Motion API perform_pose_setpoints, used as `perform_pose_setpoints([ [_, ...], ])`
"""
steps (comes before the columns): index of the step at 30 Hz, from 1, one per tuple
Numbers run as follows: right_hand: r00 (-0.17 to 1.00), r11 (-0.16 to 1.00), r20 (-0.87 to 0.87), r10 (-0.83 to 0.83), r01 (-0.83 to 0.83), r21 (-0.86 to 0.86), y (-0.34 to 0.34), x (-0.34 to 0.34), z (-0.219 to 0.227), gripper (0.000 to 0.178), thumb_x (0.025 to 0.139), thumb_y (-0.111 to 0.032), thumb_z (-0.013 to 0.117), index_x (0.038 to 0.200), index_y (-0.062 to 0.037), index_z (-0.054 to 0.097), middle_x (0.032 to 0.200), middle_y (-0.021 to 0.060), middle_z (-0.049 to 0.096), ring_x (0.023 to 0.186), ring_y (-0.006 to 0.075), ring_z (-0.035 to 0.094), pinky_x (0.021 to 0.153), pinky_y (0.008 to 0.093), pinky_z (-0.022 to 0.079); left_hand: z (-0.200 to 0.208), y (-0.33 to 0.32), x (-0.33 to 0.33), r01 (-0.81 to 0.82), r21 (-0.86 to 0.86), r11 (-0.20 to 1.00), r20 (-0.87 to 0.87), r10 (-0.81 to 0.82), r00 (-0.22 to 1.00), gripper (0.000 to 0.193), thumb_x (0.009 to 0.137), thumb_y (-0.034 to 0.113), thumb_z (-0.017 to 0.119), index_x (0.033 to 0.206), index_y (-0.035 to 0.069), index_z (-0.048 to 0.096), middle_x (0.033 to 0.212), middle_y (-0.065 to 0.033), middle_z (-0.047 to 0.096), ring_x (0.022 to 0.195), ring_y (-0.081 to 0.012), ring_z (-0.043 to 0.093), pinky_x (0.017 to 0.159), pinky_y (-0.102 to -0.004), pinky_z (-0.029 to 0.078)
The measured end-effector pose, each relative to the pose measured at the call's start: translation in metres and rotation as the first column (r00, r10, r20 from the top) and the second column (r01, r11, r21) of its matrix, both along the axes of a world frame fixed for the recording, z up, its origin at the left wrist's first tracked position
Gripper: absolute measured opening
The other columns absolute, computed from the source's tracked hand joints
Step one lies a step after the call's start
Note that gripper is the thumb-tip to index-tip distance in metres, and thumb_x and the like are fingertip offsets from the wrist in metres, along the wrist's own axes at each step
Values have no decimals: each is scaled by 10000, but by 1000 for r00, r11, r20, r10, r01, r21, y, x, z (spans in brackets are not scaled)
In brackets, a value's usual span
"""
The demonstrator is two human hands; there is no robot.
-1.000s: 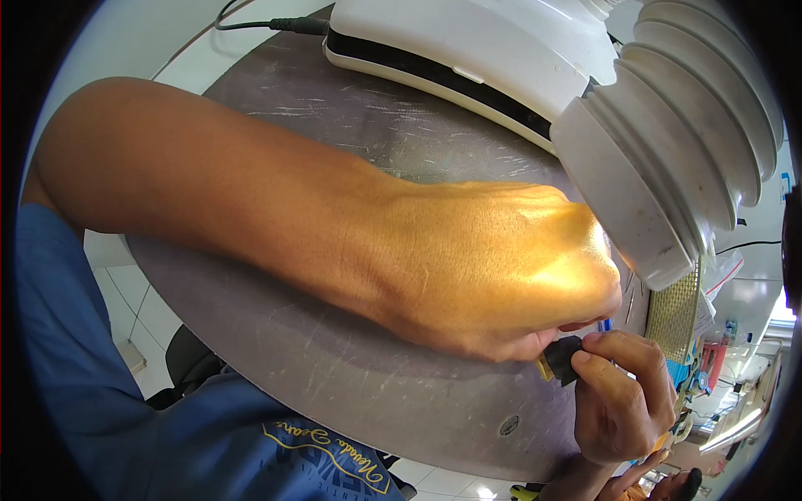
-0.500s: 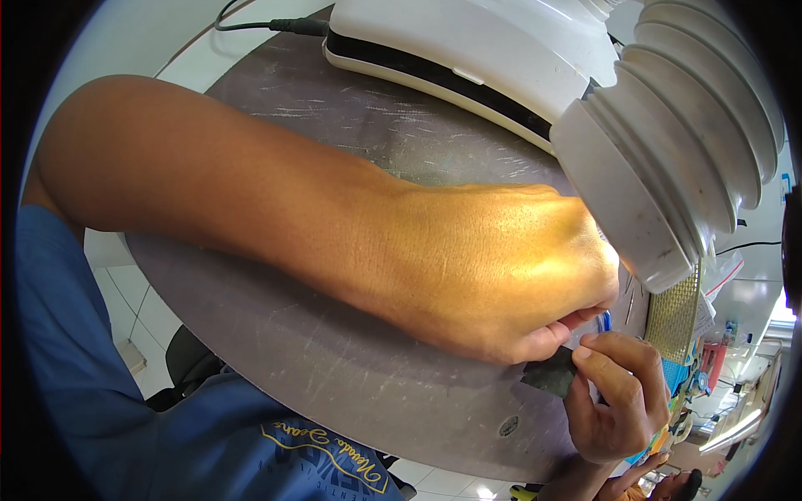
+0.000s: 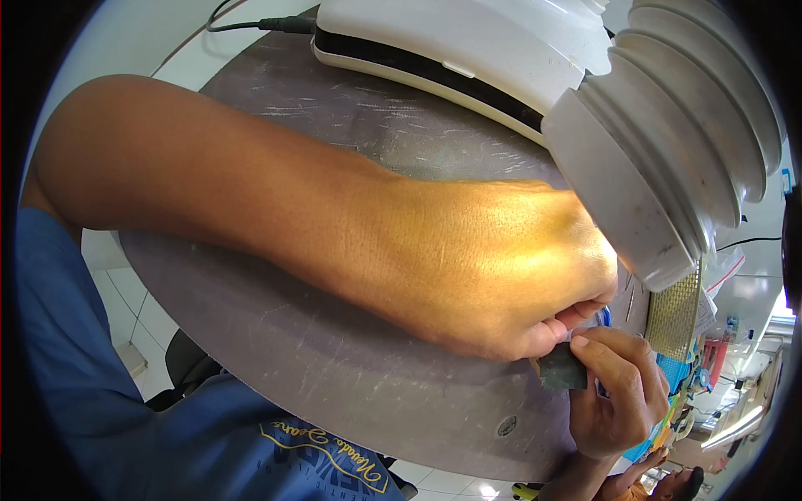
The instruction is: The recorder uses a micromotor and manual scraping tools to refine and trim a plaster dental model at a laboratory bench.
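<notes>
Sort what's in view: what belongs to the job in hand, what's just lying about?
Job in hand, apparently:
left hand, grip hidden
right hand, fingertips pinching a dark flat piece
light-grey ribbed hose, mouth by the left knuckles

Just around, apparently:
white machine with a black stripe
black cable
gold-toned textured strip

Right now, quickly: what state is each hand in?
Left hand: closed, back turned up; what it holds, if anything, cannot be told.
Right hand: closed, holding a small dark flat piece.
</notes>
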State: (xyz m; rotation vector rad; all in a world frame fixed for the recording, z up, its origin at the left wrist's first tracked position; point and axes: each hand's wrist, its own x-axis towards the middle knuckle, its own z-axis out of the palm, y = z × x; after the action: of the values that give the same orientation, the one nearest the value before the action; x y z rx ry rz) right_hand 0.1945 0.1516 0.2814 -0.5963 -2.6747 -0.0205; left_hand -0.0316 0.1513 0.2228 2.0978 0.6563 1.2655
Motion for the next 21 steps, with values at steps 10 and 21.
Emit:
perform_pose_setpoints([
  [10, 999, 996, -12, 37, -38, -76, 8, 4, 0, 320, 611, 71, 618, 913, -2, 697, 828, 167, 696, 704, 261, 685, 621, 322, 537, -1, -1, 1, -1, -32, 999, -39, 0, 999, 112, 789, 69, 652, 798, -41, 670, 727, -196, 665, 675, -361, 666, 627, -413, 538],
  [21, 1000, 998, -30, 0, -2, -66, 5, 12, 7, 305, 640, 47, 639, 934, -2, 702, 818, 167, 673, 698, 250, 661, 605, 307, 520, -7, -4, 5, -67, -2, 998, -58, 67, 996, 97, 728, 60, 639, 763, -23, 603, 739, -180, 646, 691, -369, 649, 614, -427, 512],
])
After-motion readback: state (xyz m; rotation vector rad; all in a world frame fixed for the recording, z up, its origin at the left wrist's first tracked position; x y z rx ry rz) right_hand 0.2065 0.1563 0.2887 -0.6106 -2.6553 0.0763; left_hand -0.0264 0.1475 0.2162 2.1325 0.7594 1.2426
